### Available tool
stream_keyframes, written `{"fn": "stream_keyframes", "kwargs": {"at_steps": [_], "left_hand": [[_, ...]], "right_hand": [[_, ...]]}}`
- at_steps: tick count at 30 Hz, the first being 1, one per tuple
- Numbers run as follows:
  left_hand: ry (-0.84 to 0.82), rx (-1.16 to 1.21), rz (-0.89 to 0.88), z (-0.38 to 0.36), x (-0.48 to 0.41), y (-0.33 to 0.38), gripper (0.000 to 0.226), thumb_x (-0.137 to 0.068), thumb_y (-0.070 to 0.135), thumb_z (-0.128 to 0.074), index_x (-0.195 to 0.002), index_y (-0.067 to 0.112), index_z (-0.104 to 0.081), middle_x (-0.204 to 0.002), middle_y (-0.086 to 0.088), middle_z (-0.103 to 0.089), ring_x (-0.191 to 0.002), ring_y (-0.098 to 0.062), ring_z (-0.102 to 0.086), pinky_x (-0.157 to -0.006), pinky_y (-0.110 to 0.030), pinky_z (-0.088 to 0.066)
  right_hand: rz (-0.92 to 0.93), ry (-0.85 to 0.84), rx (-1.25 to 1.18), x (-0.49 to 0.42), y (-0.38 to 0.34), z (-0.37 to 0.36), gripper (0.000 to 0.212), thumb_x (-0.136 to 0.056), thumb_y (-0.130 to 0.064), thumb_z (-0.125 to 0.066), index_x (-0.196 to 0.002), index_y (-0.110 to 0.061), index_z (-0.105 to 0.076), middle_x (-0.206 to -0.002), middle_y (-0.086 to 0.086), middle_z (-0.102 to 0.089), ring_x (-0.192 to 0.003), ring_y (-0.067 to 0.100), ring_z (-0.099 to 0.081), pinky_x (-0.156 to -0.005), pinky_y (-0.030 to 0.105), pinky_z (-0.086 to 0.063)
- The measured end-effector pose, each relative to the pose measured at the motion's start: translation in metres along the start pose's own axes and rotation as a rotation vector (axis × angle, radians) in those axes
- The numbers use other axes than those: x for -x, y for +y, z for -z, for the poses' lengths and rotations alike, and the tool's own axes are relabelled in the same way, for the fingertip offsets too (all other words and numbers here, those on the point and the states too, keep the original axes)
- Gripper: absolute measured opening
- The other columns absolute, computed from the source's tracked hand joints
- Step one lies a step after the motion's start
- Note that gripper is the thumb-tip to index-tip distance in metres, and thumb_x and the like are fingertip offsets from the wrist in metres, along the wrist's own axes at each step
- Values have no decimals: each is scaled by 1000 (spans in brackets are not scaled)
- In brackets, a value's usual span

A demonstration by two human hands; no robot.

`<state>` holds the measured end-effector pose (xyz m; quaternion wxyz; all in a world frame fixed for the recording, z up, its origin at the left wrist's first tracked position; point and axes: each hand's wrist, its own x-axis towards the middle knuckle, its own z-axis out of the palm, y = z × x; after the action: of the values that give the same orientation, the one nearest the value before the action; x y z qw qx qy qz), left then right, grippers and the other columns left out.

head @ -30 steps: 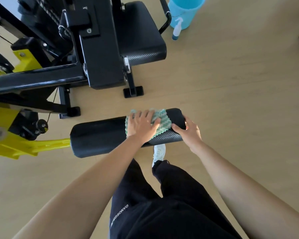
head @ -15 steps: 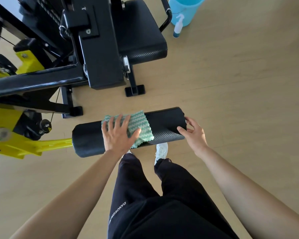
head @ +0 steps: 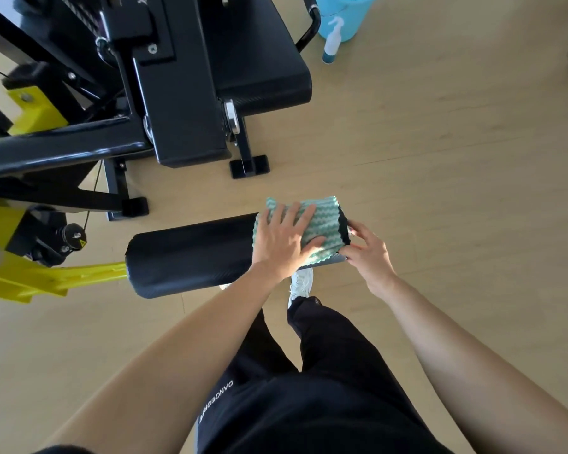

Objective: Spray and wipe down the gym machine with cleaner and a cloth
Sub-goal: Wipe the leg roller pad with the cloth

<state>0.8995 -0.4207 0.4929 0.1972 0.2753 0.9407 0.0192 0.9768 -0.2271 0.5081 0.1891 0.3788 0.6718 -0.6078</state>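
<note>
Machine [head: 177,93] pad [head: 191,257] bears the cloth [head: 323,217] at its right end. Left hand [head: 282,240], grip wide and flat, presses it; right hand [head: 368,253] grips the pad's end. Wiping seems in hand; the next stroke likely needs steady leftward pressure.

trousers [head: 325,388]: black, loose | thigh print [head: 215,401]: white lettering | shoe [head: 301,283]: white trainer

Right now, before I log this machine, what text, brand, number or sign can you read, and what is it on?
"DANOE": white print running up the black trousers; the letters after it are too blurred to be sure.
Yellow warning triangle sticker on a black knob: a symbol only, with no words readable.
Spray bottle: no label legible.
</note>
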Motion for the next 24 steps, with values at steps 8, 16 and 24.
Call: {"fn": "stream_keyframes", "kwargs": {"at_steps": [8, 16, 24], "left_hand": [[2, -61, 151, -21, 79, -60, 76, -101, 73, -20, -164, 33, -13, -171, -3, -21, -157, -33, -19, -126, -58, -11], [15, 117, 252, -7, 62, -64, 66, -102, 64, -23, -159, 32, -31, -164, -2, -36, -153, -29, -29, -125, -54, -15], [-122, 127, 160, 10, -6, -12, 77, -98, 69, -2, -160, 30, -25, -164, 1, -36, -149, -28, -36, -123, -54, -22]], "right_hand": [[-86, 135, 66, -22, -19, -5, 47, -98, -53, -61, -137, -26, -62, -126, -1, -68, -113, 16, -65, -102, 44, -53], [-11, 62, 8, -16, -14, -7, 40, -99, -35, -68, -138, -26, -65, -128, -11, -68, -115, -4, -63, -101, 26, -48], [-107, -150, -72, -18, -9, 13, 52, -100, -6, -63, -147, -27, -55, -130, -18, -66, -120, 3, -61, -109, 34, -47]]}}
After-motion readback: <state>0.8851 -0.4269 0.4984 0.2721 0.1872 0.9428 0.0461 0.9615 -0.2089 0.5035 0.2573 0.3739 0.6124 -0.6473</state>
